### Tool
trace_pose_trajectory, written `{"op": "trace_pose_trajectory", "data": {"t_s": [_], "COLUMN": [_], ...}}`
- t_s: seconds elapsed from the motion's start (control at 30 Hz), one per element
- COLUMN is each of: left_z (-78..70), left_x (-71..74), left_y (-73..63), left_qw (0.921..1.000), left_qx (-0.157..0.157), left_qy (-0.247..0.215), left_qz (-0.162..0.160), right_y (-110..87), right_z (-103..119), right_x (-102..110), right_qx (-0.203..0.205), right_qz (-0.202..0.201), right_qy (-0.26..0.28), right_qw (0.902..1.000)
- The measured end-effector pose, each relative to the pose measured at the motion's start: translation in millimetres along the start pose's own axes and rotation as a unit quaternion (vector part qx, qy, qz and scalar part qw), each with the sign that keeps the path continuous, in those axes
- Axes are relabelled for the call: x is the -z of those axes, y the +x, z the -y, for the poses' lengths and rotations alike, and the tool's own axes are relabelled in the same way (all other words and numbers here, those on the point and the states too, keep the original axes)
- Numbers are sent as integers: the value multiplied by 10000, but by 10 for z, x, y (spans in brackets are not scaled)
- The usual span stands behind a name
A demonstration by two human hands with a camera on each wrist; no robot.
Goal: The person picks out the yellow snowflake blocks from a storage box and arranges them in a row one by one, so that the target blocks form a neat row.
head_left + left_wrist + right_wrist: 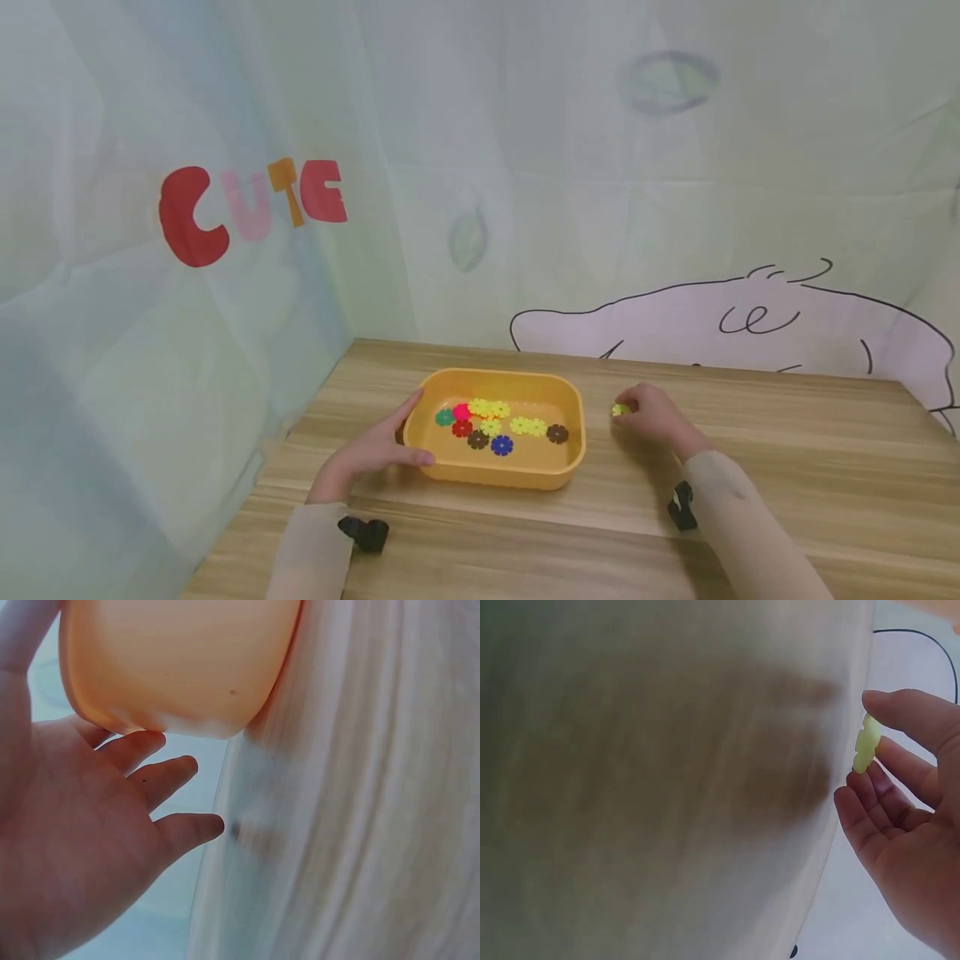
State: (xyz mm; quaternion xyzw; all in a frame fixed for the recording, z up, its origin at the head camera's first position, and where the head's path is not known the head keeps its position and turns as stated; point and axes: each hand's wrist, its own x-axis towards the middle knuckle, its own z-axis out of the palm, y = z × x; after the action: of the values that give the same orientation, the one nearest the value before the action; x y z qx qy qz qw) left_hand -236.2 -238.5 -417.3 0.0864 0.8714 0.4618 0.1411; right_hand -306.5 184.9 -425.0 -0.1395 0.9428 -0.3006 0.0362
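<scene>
A yellow-orange plastic tray (495, 477) sits on the table, holding several flower-shaped snowflake discs, among them a blue disc (502, 445), a green disc (446, 417) and a brown disc (557, 434). My left hand (371, 450) grips the tray's left end, thumb over the near rim and index finger at the far corner. In the left wrist view, the other fingers (176, 780) spread below the tray's wall (180, 667). Right of the tray, my right hand (654, 414) pinches a yellow-green snowflake disc (867, 744) between thumb and fingers, its edge toward the wrist camera.
The wood-grain table (810, 467) ends against a printed cloth backdrop (480, 208) at the back and left. Coloured letters (322, 191) mark the left cloth. Black straps (365, 533) sit on both wrists.
</scene>
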Motion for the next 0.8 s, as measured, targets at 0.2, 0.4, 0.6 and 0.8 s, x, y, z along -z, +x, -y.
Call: {"op": "trace_pose_trajectory", "data": {"t_s": [0.2,0.4,0.6,0.8], "left_z": [-6,2,13,13], "left_x": [-1,-2,0,-4], "left_y": [2,11,-2,4], "left_qw": [10000,10000,10000,9999], "left_qx": [-47,-73,-60,-139], "left_qy": [-74,-63,-61,-71], "left_qz": [24,19,-3,-14], "right_y": [30,48,45,34], "right_z": [-29,-62,-67,-70], "right_x": [6,6,2,7], "right_qx": [-106,-237,-311,-358], "right_qz": [238,380,498,471], "right_qy": [-6,50,131,55], "right_qw": [9997,9990,9982,9982]}}
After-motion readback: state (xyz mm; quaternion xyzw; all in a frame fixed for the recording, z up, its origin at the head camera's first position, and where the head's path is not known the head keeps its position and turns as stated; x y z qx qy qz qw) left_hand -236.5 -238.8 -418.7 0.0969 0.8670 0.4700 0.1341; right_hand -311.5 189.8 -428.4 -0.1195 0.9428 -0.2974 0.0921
